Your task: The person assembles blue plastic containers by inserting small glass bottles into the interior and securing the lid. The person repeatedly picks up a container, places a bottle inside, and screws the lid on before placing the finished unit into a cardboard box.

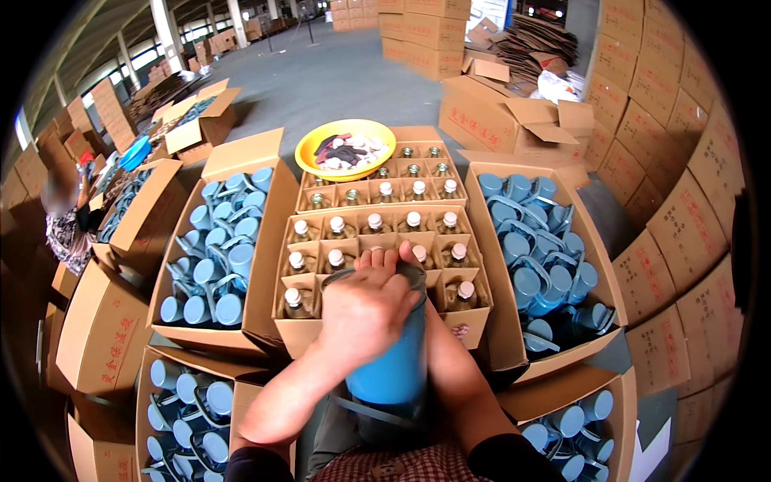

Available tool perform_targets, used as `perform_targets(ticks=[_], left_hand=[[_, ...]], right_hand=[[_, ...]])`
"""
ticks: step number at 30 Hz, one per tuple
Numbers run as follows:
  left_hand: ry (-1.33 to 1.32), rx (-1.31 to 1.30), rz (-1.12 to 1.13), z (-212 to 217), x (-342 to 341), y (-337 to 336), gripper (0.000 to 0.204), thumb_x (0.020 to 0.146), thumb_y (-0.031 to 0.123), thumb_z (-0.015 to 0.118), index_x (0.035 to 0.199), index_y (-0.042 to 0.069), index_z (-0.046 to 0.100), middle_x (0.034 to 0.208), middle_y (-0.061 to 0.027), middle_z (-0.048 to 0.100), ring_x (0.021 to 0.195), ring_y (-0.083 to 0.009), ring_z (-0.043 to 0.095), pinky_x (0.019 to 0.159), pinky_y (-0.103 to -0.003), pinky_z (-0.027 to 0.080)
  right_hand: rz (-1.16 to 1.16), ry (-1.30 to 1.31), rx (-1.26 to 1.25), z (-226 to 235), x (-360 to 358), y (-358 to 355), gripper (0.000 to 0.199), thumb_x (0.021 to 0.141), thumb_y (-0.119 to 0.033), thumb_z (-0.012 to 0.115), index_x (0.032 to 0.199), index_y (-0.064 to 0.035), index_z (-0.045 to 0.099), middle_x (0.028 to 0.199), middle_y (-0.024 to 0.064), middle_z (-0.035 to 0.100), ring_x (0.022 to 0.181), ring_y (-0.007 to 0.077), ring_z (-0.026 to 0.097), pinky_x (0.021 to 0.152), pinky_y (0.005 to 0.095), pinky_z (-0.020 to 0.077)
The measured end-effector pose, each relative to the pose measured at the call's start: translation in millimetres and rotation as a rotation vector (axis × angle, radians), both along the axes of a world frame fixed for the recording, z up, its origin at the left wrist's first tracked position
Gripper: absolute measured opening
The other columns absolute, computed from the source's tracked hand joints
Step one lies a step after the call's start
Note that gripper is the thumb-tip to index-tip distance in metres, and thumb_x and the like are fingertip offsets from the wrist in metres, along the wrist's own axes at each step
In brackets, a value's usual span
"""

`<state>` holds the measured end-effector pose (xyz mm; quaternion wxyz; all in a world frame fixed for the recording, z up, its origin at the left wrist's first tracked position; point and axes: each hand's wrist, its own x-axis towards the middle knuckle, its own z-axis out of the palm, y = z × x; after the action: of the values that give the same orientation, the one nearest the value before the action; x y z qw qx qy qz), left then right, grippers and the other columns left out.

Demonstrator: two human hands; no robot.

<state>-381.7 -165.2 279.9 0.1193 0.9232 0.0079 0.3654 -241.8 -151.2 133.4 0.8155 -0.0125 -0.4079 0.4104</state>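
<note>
A blue cylindrical flask body (389, 371) with a dark rim stands upright between my forearms, close against my lap. My left hand (363, 309) lies across its top, fingers curled closed over the rim and the opening. On the far side, my right hand (384, 258) grips the upper edge; only its fingertips and thumb show, the palm being hidden. A dark strap or handle crosses the flask's lower part. Just beyond my hands is a divided carton (301, 331) of clear glass bottles (374, 222) with white stoppers.
Cartons of blue handled flasks stand left (213, 269) and right (530, 241), with more nearer me. A yellow basin (345, 127) holding white pieces and dark cloth rests on a second bottle carton. Stacked boxes (683, 265) rise at right. Another person (68, 217) sits far left.
</note>
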Motion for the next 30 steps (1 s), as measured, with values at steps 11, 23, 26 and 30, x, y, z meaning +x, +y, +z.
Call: perform_targets(ticks=[11, 23, 26, 30], left_hand=[[0.028, -0.705, -0.612, -41.0, 1.0, 66.5, 0.024, 0.083, 0.022, 0.065, 0.079, -0.002, 0.064, 0.086, -0.0161, 0.068, 0.076, -0.0263, 0.067, 0.067, -0.035, 0.053], [-0.151, -0.788, -0.673, -52.4, 0.9, 72.3, 0.033, 0.088, 0.028, 0.057, 0.083, -0.003, 0.066, 0.092, -0.0189, 0.067, 0.091, -0.0341, 0.065, 0.08, -0.043, 0.051], [0.015, -0.777, -0.636, -45.3, 3.8, 78.1, 0.036, 0.087, 0.033, 0.058, 0.085, -0.002, 0.066, 0.087, -0.0165, 0.066, 0.085, -0.0319, 0.065, 0.074, -0.039, 0.052], [0.04, -0.279, -0.297, 9.6, 14.9, 25.7, 0.025, 0.078, 0.029, 0.069, 0.083, 0.005, 0.064, 0.081, -0.0111, 0.063, 0.073, -0.0293, 0.063, 0.063, -0.035, 0.051]], right_hand=[[-0.644, -0.583, -0.467, 73.1, 9.6, -118.5, 0.059, 0.096, -0.041, 0.036, 0.075, 0.0043, 0.067, 0.081, 0.019, 0.066, 0.088, 0.0342, 0.06, 0.086, 0.0431, 0.0441], [-0.783, -0.868, -0.457, 86.3, 9.9, -112.2, 0.073, 0.098, -0.045, 0.018, 0.08, 0.0048, 0.067, 0.089, 0.0208, 0.069, 0.097, 0.0384, 0.063, 0.099, 0.0478, 0.0389], [-0.744, -0.813, -0.496, 84.8, 18.8, -118.3, 0.087, 0.094, -0.062, 0.017, 0.075, 0.006, 0.068, 0.083, 0.0225, 0.068, 0.093, 0.0401, 0.064, 0.096, 0.0493, 0.0406], [-0.152, 0.299, -0.561, 56.4, 8.5, -82.9, 0.076, 0.093, -0.065, 0.023, 0.077, -0.0005, 0.06, 0.107, 0.024, 0.063, 0.124, 0.0342, 0.044, 0.104, 0.0487, 0.0325]])
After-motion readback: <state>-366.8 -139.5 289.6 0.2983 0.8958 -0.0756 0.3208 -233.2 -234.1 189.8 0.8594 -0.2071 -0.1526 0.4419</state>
